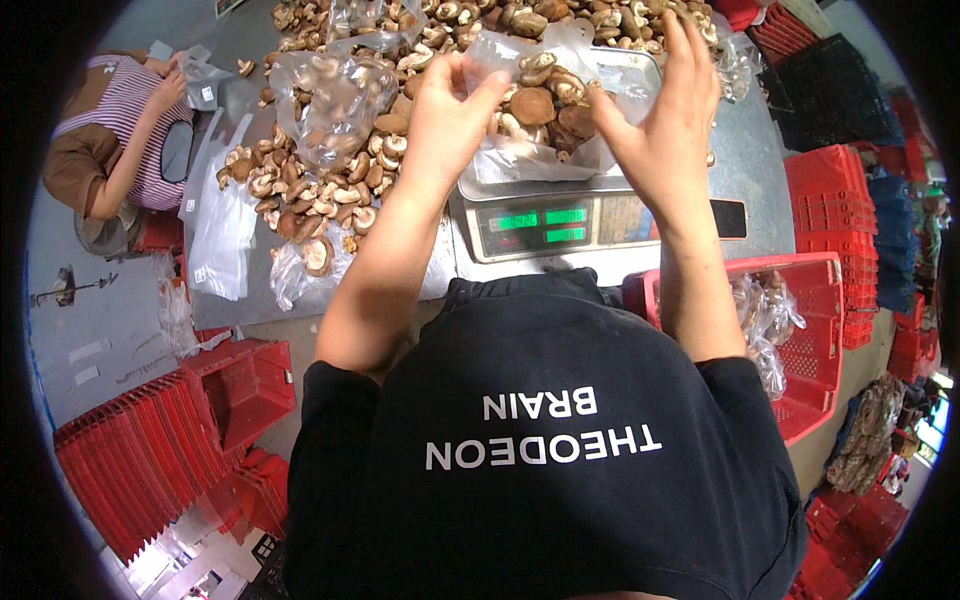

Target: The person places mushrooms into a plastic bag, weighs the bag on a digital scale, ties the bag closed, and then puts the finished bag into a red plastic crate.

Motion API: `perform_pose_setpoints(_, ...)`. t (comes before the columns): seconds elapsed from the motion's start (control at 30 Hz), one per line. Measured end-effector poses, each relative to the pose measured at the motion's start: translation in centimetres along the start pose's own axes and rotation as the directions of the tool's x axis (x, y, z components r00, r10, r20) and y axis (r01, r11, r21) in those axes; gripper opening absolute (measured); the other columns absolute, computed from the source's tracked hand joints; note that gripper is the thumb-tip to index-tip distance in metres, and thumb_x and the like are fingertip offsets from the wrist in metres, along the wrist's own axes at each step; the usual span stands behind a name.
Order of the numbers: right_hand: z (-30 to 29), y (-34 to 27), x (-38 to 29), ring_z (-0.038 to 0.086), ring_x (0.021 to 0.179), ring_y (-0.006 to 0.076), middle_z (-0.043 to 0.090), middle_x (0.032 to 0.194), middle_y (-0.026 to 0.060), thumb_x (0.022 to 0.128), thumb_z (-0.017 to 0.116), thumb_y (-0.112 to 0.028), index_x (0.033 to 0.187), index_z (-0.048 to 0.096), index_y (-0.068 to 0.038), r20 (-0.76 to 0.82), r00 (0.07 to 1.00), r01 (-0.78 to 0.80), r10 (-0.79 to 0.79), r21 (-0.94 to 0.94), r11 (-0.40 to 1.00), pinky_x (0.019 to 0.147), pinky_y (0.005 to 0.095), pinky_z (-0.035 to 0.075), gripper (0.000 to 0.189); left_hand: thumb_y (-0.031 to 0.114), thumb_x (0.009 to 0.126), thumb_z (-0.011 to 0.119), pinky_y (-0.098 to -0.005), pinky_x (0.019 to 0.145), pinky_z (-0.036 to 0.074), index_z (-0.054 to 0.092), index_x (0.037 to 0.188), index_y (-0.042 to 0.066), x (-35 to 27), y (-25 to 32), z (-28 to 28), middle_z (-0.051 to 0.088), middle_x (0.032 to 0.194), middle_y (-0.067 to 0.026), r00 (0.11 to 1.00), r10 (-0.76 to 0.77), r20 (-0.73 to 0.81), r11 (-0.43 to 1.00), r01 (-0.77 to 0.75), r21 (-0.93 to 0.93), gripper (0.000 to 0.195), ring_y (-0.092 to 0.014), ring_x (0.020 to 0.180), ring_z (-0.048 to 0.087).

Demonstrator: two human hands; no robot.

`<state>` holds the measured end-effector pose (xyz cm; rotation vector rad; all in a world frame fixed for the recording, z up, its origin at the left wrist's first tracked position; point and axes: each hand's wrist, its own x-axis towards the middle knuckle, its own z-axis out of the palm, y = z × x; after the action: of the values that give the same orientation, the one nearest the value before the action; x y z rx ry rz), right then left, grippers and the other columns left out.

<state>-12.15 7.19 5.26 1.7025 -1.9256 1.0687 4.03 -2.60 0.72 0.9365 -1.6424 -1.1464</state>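
An opened clear plastic bag (525,166) filled with brown shiitake mushrooms (533,106) rests on the pan of a digital scale (469,187). My left hand (450,120) has the bag's left edge between thumb and fingers. On the bag's other side, my right hand (664,127) is spread wide, its thumb against the bag's rim or the mushrooms there. Green digits glow on the scale's display (536,225). Behind the bag lies a large heap of loose mushrooms (529,24), which continues down the left side.
Another filled bag (330,112) and flat plastic bags (221,232) lie left on the metal table (750,172). A dark phone-like object (727,219) sits beside the scale. A red crate (806,345) at my right holds bagged mushrooms (769,315). A co-worker (120,135) handles a bag at left.
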Motion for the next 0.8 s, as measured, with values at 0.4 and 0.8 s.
perform_pose_setpoints(0.4,-4.7,0.7,-3.3,0.056,0.08,0.0259,0.057,0.088,0.0126,0.058,0.058,0.005,0.095,0.056,0.0,-0.007,0.997,0.075,-0.081,0.467,0.881,0.073,0.0343,0.044,0.037,0.004,0.08,0.049,-0.0249,0.078,0.037,0.049,0.084,0.004,-2.3,2.8,-3.3,0.056,0.084,-0.0073,0.924,-0.07,0.376,0.797,0.278,-0.536,0.004,-0.013,0.081,0.051)
perform_pose_setpoints(0.8,8.4,-0.7,-1.6,0.051,0.094,0.0231,0.057,0.093,0.0067,0.07,0.06,-0.016,0.099,0.055,-0.009,0.685,0.692,0.247,-0.226,0.069,0.967,0.084,0.0384,0.036,0.031,0.001,0.081,0.047,-0.0179,0.059,0.036,0.048,0.08,0.007,-2.2,2.2,-5.1,0.052,0.074,0.001,0.975,-0.08,0.208,0.897,0.161,-0.411,0.006,-0.005,0.063,0.044)
